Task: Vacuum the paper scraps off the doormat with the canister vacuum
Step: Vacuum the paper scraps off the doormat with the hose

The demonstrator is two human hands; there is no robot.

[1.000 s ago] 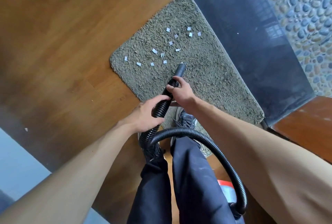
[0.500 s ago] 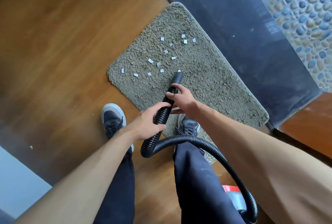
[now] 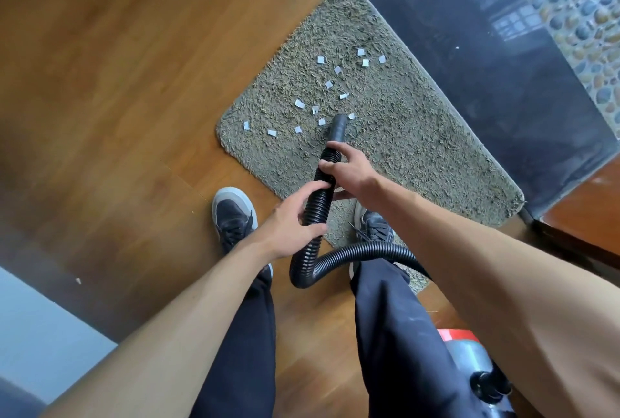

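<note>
The paper scraps (image 3: 299,103), small white squares, lie scattered over the left half of the doormat (image 3: 419,136), in a loose band from its left edge up toward the far side. The doormat, a shaggy grey-brown rectangle, lies on the wooden floor (image 3: 117,82) with its far long edge against a dark glass panel (image 3: 469,32).

The smooth black nozzle (image 3: 338,127) points down into the near end of the scatter, with one scrap just beside its tip on either side. Whether the tip touches the pile cannot be told.

Behind the nozzle runs the ribbed black hose (image 3: 365,251). Your right hand (image 3: 349,169) holds it just behind the nozzle: the grip is clamped on the hose, fingers curled over the top and the forefinger stretched forward along it. Your left hand (image 3: 288,226) takes the hose just below, its grip likewise wrapped round the ribbing. Below the left hand the hose loops down and swings right, across your right leg.

Your right shoe (image 3: 375,226) stands on the near edge of the doormat; your left shoe (image 3: 233,213) stands on the wood just beside it.

The canister vacuum (image 3: 469,360), grey with a red part, sits at lower right, partly hidden by your right arm. Pebbled ground (image 3: 570,15) shows beyond the glass.
</note>
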